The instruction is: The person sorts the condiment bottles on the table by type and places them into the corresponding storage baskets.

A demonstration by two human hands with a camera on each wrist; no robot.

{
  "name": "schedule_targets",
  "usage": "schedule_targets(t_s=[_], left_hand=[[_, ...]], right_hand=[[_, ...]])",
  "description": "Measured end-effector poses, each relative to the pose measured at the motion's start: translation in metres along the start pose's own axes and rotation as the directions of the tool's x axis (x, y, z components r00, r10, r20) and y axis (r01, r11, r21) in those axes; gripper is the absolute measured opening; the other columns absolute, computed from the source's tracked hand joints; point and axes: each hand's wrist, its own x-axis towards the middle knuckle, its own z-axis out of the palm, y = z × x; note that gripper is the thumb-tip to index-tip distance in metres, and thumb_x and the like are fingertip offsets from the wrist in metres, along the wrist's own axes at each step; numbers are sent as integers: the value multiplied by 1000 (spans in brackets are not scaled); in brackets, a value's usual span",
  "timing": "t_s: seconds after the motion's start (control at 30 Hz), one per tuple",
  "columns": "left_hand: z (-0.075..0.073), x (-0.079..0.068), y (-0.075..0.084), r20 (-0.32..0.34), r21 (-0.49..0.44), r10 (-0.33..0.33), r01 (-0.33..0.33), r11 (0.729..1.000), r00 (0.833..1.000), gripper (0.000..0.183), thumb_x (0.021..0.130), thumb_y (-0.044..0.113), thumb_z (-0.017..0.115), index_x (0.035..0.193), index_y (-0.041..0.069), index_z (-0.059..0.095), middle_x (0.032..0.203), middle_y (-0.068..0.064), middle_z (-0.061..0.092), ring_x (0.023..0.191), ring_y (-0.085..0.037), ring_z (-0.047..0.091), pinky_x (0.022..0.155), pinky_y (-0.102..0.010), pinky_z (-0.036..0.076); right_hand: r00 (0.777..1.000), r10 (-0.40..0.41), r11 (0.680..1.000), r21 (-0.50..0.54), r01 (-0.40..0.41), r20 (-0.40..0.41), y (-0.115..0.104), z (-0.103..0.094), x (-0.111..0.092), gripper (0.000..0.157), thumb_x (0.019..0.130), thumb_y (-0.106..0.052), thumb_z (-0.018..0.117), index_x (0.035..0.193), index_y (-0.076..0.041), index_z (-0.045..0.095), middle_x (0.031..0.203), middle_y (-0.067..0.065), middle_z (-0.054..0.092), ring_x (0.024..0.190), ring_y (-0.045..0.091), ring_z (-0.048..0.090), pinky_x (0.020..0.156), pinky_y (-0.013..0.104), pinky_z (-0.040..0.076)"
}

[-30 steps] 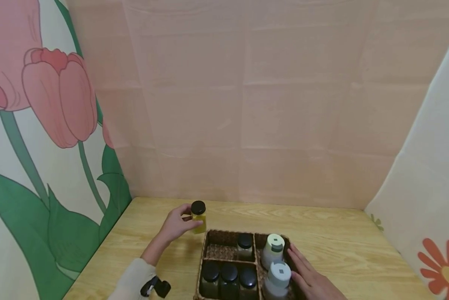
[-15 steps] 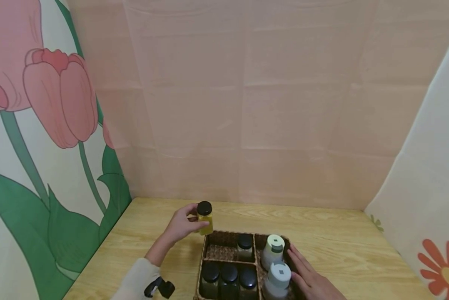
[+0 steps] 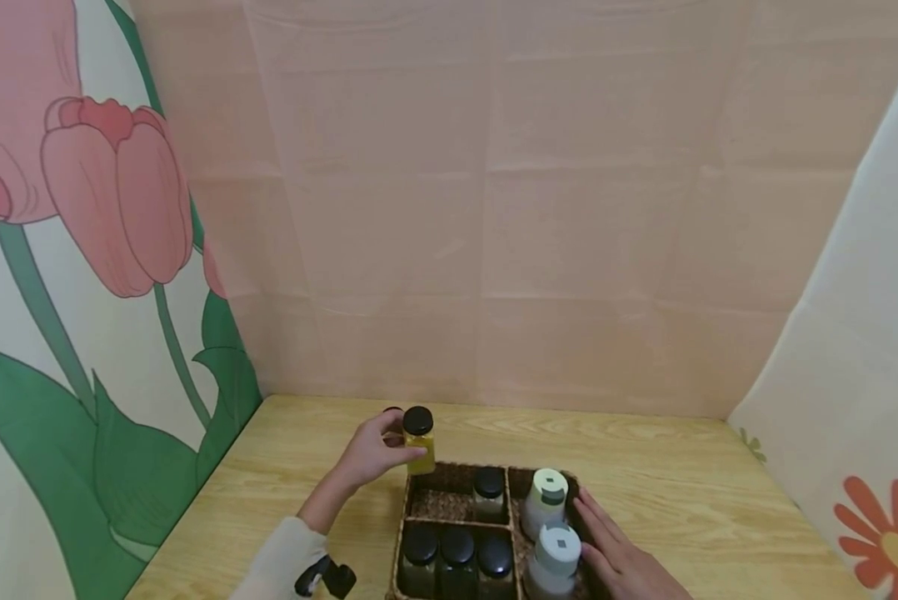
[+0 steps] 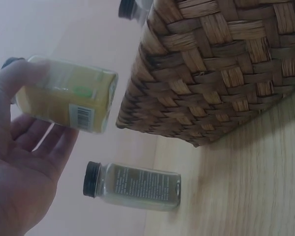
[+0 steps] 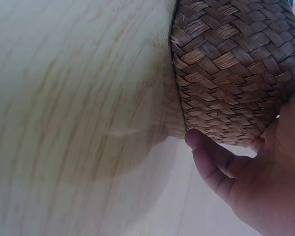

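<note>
In the head view my left hand pinches a small jar of yellow contents with a black lid. This jar is upright, off the table, at the back left corner of a woven basket. In the left wrist view its base is near the height of the basket's rim. A second black-lidded bottle stands on the table close by, mostly hidden behind my left hand in the head view. My right hand rests against the basket's right side, its fingers touching the weave.
One dark-lidded jar stands in the basket's back left compartment, with bare floor beside it. Three dark-lidded jars fill the front left one. Two white-capped bottles occupy the right compartment. A cloth backdrop closes off the table's far edge.
My left hand has carried the yellow jar rightward to the basket's corner. A black lid behind the hand has come into sight. The right hand and basket have stayed put.
</note>
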Motion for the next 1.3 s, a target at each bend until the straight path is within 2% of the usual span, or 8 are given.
schedule_targets(t_s=[0.2, 0.37, 0.47, 0.73, 0.9, 1.0, 1.2, 1.3], left_hand=[[5, -2, 3, 24, 55, -4, 2, 998, 1000, 44, 85, 27, 85, 121, 11, 66, 115, -5, 67, 109, -26, 67, 96, -44, 56], [10, -1, 3, 51, 42, 11, -13, 999, 999, 44, 86, 24, 84, 123, 9, 66, 115, -6, 67, 111, -32, 66, 98, -46, 55], [13, -1, 1, 68, 34, 19, -22, 999, 998, 43, 86, 23, 84, 122, 8, 66, 114, -7, 67, 110, -34, 66, 96, -44, 56], [21, 1, -2, 94, 4, 24, -24, 1000, 995, 43, 84, 20, 85, 121, 8, 67, 114, -6, 68, 108, -27, 68, 93, -38, 58], [25, 1, -2, 115, -24, 16, -13, 1000, 993, 42, 83, 16, 86, 119, 8, 67, 113, -6, 67, 105, -27, 70, 82, -31, 60], [28, 1, -2, 128, -9, 18, -17, 1000, 992, 39, 83, 17, 86, 116, 9, 67, 111, -5, 67, 104, -26, 69, 79, -28, 60], [32, 0, 0, 148, 55, 36, -45, 997, 988, 36, 83, 19, 86, 113, 11, 68, 104, -2, 68, 102, -23, 68, 83, -27, 59], [33, 0, 0, 154, 49, 28, -36, 998, 988, 36, 83, 16, 86, 114, 10, 68, 103, -2, 69, 102, -25, 67, 83, -26, 59]], right_hand=[[1000, 3, 1000, 1, -3, -2, 1, 1, 0, 72, 105, -51, 47, 161, -9, 27, 168, 18, 16, 142, 43, 40, 98, 63, 48], [1000, -2, 1000, -12, 2, -15, 0, 1, 0, 71, 105, -49, 47, 161, -9, 28, 168, 18, 17, 141, 42, 41, 98, 63, 49], [1000, -8, 1000, -18, 7, -20, 0, 1, -1, 70, 106, -48, 47, 160, -8, 29, 168, 18, 17, 141, 42, 41, 97, 62, 49], [1000, -5, 1000, -10, 5, -16, 0, 1, 0, 70, 105, -48, 48, 160, -8, 29, 168, 18, 17, 142, 42, 40, 98, 63, 48], [1000, -1, 1000, -4, 1, -16, 0, 2, 0, 71, 105, -48, 48, 160, -8, 29, 168, 18, 17, 142, 42, 39, 99, 63, 47], [1000, 3, 1000, -3, -3, -16, -1, 2, 1, 71, 105, -49, 47, 160, -9, 28, 168, 17, 17, 142, 42, 39, 100, 62, 47], [1000, 7, 1000, 0, -7, -14, -2, 2, 1, 71, 105, -50, 47, 161, -9, 28, 168, 16, 17, 142, 41, 40, 100, 63, 47], [1000, 10, 1000, 1, -10, -11, -2, 2, 1, 72, 105, -50, 47, 161, -9, 28, 168, 16, 17, 142, 42, 40, 99, 63, 47]])
